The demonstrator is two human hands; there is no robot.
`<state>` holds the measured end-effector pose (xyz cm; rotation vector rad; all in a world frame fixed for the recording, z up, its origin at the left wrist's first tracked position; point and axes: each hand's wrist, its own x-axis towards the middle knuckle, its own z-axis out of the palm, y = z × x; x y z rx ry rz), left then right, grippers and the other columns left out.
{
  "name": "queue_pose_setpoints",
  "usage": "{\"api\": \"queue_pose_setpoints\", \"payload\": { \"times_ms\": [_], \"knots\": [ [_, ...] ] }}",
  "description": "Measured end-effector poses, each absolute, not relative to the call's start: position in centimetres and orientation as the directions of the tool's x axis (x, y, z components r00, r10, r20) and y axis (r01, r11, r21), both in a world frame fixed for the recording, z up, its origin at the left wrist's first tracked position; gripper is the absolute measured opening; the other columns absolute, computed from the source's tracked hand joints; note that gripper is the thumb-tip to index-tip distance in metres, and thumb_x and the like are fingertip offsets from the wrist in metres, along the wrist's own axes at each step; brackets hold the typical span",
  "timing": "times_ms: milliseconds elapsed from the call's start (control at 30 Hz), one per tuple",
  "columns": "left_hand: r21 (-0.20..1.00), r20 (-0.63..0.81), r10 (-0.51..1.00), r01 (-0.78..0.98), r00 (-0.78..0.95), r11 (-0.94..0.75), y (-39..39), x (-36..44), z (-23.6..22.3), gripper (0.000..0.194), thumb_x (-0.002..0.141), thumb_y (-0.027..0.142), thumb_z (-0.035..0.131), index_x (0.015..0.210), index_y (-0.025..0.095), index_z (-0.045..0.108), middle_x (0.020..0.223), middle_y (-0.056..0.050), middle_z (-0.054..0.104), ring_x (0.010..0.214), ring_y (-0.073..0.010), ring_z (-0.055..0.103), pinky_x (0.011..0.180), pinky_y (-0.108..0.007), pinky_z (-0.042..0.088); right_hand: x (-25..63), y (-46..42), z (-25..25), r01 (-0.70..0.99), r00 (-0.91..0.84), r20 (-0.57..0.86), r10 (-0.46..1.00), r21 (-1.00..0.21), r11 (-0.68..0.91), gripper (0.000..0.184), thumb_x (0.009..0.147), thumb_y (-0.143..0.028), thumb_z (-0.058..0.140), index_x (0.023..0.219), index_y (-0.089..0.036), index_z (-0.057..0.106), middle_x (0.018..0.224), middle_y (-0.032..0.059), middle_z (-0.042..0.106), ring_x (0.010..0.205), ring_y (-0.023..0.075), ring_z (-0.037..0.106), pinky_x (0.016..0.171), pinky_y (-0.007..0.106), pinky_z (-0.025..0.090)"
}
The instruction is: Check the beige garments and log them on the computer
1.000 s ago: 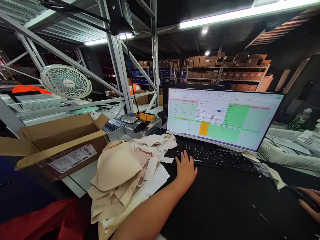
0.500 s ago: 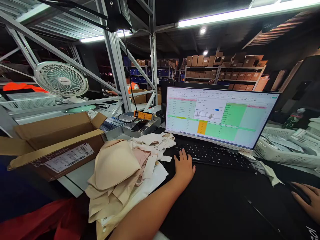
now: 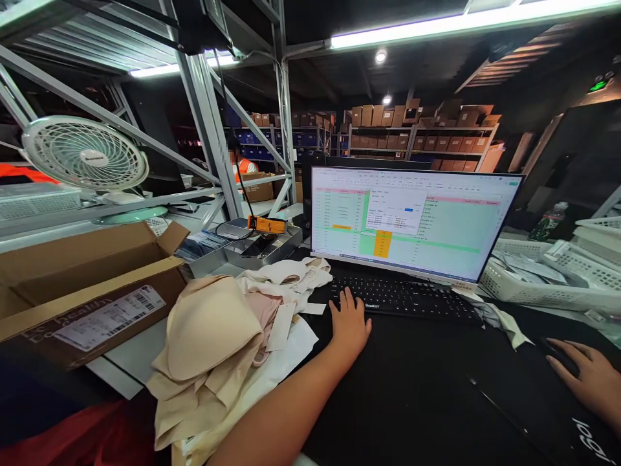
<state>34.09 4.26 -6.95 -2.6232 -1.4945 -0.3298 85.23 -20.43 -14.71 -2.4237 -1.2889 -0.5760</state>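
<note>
In the head view, the left hand (image 3: pixel 350 325) lay palm down at the lower middle of the frame, its fingers spread loosely over the left end of the black keyboard (image 3: pixel 405 299) and gripping nothing. The forearm ran down from it toward the bottom edge, across a black desk mat (image 3: pixel 417 395).

At the lower right corner the right hand (image 3: pixel 587 375) rested on a dark mouse (image 3: pixel 557 353), fingers draped over its top; the mouse was mostly hidden and blended into the mat, so whether the hand clasped it or merely lay on it could not be told.

Just behind the keyboard, at the centre of the frame, stood a wide monitor (image 3: pixel 412 220) showing a spreadsheet with green, orange and pink cells and a small window open over it.

Left of the left hand sat a heap of beige and pale pink underwear (image 3: pixel 218 336) with white paper tags, touching the left edge of the mat. Further left, at the frame's edge, an open cardboard box (image 3: pixel 92 285) with a shipping label lay on the white table. Behind the heap, a metal tray (image 3: pixel 264 246) held an orange device on a black cable.

A white fan (image 3: pixel 85 154) stood on the shelf rail at the upper left. White plastic baskets (image 3: pixel 538 285) filled the right edge, beside the monitor.
</note>
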Motion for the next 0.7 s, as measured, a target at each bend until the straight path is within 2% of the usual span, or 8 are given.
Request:
{"api": "queue_pose_setpoints", "payload": {
  "times_ms": [133, 400, 467, 567, 700],
  "knots": [
    [0.023, 0.242, 0.839, 0.861, 0.488, -0.507, 4.3, 34.1, -7.0, 0.063, 0.095, 0.048, 0.048, 0.150, 0.017, 0.047, 0.165, -0.020, 0.029, 0.151, -0.0387, 0.026, 0.116, -0.065, 0.030, 86.0, -20.5, -15.2, 0.845, 0.523, 0.459, 0.718, -0.173, -0.506, 0.077, 0.076, -0.071, 0.036, 0.128, -0.022, 0.063, 0.121, 0.0174, 0.060, 0.121, 0.0377, 0.058, 0.104, 0.049, 0.048],
    [0.092, 0.247, 0.867, 0.880, 0.432, -0.465, 4.4, 33.8, -6.8, 0.080, 0.091, 0.054, 0.055, 0.157, 0.014, 0.034, 0.168, -0.024, 0.013, 0.150, -0.0405, 0.029, 0.115, -0.060, 0.033, 85.0, -20.9, -14.6, 0.850, 0.508, 0.459, 0.729, -0.132, -0.509, 0.073, 0.082, -0.066, 0.033, 0.131, -0.019, 0.060, 0.127, 0.0185, 0.056, 0.128, 0.0353, 0.053, 0.112, 0.045, 0.042],
    [0.078, 0.239, 0.855, 0.869, 0.460, -0.489, 4.4, 33.9, -6.7, 0.080, 0.092, 0.057, 0.052, 0.157, 0.016, 0.033, 0.169, -0.024, 0.011, 0.150, -0.0417, 0.027, 0.114, -0.062, 0.034, 84.6, -20.9, -14.3, 0.849, 0.511, 0.441, 0.738, -0.127, -0.513, 0.071, 0.084, -0.065, 0.033, 0.130, -0.019, 0.060, 0.128, 0.0184, 0.056, 0.128, 0.0339, 0.052, 0.113, 0.042, 0.041],
    [0.068, 0.212, 0.835, 0.845, 0.508, -0.531, 4.4, 33.9, -6.5, 0.083, 0.093, 0.067, 0.046, 0.159, 0.019, 0.030, 0.169, -0.023, 0.009, 0.150, -0.0436, 0.025, 0.112, -0.068, 0.033, 84.7, -20.9, -14.4, 0.835, 0.532, 0.424, 0.732, -0.119, -0.538, 0.071, 0.084, -0.066, 0.032, 0.132, -0.021, 0.059, 0.128, 0.0178, 0.056, 0.126, 0.0347, 0.054, 0.111, 0.044, 0.043],
    [0.064, 0.185, 0.828, 0.835, 0.529, -0.547, 4.5, 34.0, -6.2, 0.084, 0.089, 0.076, 0.042, 0.155, 0.024, 0.040, 0.170, -0.021, 0.008, 0.151, -0.0454, 0.023, 0.109, -0.072, 0.034, 85.9, -20.7, -15.5, 0.846, 0.505, 0.465, 0.727, -0.102, -0.523, 0.077, 0.082, -0.069, 0.029, 0.134, -0.020, 0.058, 0.126, 0.0181, 0.058, 0.124, 0.0358, 0.055, 0.109, 0.046, 0.045]
  ]
}}
